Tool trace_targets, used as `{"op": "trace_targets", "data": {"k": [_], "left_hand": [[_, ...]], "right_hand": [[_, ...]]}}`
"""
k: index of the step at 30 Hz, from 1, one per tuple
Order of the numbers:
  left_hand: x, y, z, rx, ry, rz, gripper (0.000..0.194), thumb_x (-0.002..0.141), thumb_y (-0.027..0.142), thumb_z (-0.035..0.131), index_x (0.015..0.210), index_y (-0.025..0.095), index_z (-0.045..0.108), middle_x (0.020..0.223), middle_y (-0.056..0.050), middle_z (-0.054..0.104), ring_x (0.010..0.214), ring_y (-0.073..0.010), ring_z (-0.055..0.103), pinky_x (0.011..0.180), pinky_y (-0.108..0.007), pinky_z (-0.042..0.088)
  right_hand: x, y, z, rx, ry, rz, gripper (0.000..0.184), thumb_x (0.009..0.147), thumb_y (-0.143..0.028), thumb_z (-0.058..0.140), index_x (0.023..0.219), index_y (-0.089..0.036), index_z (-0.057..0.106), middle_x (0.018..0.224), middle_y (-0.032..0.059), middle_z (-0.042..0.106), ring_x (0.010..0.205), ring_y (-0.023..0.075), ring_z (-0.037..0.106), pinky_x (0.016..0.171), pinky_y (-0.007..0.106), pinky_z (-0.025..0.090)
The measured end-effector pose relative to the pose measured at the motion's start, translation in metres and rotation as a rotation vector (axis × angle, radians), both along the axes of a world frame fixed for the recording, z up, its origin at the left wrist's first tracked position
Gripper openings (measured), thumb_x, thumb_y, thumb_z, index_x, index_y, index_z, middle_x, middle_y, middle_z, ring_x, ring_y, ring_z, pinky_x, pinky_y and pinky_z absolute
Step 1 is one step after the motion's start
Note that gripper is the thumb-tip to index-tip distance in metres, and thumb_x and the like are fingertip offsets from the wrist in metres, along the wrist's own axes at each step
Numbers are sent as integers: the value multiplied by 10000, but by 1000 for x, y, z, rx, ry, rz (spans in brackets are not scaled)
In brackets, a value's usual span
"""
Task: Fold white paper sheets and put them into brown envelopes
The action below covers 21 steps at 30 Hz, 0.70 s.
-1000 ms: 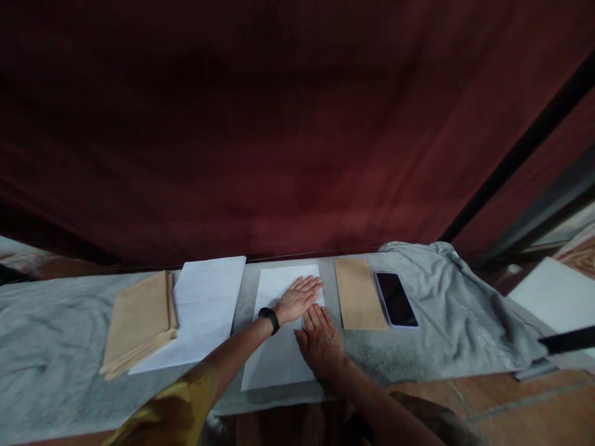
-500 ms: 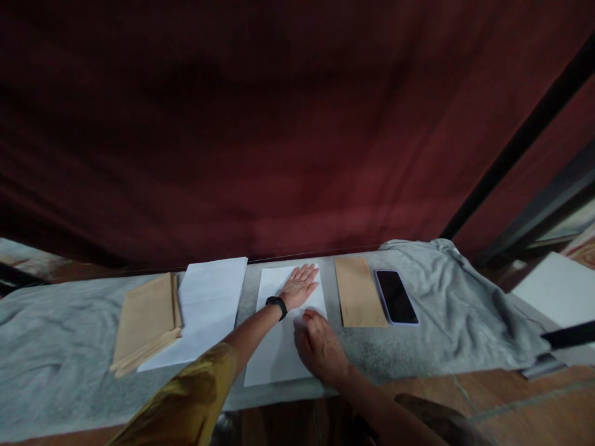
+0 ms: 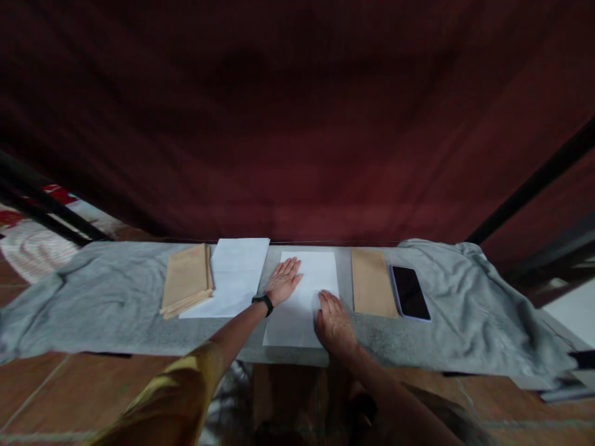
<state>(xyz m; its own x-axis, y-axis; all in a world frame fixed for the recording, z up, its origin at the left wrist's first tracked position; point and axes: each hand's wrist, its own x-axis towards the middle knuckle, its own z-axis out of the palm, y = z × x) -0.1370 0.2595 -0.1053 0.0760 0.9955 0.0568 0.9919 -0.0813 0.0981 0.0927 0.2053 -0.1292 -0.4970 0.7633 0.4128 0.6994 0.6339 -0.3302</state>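
A white sheet of paper (image 3: 297,328) lies lengthwise on the cloth in front of me, with a faint crease across its middle. My left hand (image 3: 284,282), a black band on its wrist, rests flat on the sheet's upper left part with the fingers spread. On the right edge of the same sheet lies my right hand (image 3: 334,322), palm down, its fingers stretched forward and slightly bent. Left of the sheet is a stack of white paper (image 3: 239,266), partly under a pile of brown envelopes (image 3: 186,279). One single brown envelope (image 3: 373,283) lies to the right.
A phone (image 3: 411,292) lies beside the single envelope. Grey cloth (image 3: 116,297) covers the long, narrow bench, bunched up at the right end. Behind it hangs a dark red curtain (image 3: 297,155), with black poles at both sides. Below is a tiled floor (image 3: 102,390).
My left hand has slid left and toward me over the sheet. My right hand has gone from curled fingers to fingers laid out on the sheet's right edge. The view has shifted left.
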Motion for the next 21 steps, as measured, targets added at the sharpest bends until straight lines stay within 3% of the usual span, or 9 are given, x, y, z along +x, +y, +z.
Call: {"op": "trace_targets", "data": {"k": [4,11,16,21], "left_hand": [[-2,-33,-3,42,18,29,603,1025,479,198,1526,173,336,1606,-102,310,1497,-228,241,1229,-433,181],[25,-102,-4,23,-16,-232,547,1034,477,266,1527,246,326,1607,-56,319,1503,-212,223,1234,-452,185],[39,-138,8,-53,-79,-354,532,1037,449,303,1541,282,282,1619,-10,292,1517,-186,159,1248,-425,138],[43,-160,22,-109,-123,-390,539,1026,451,348,1541,306,283,1615,3,299,1517,-190,164,1250,-415,115]], "right_hand": [[2,1,-1,-15,-7,-20,505,962,-203,328,1423,-55,472,1448,172,528,1377,247,439,1154,441,349],[7,2,-3,-48,-77,18,495,1015,-303,314,1419,-71,481,1488,162,488,1409,248,402,1158,430,332],[11,2,-6,-37,-102,45,511,1017,-306,298,1450,-79,448,1511,166,456,1410,256,399,1163,458,311],[16,3,-9,8,-126,78,539,1022,-317,273,1484,-68,395,1519,171,442,1413,262,396,1161,468,307]]}}
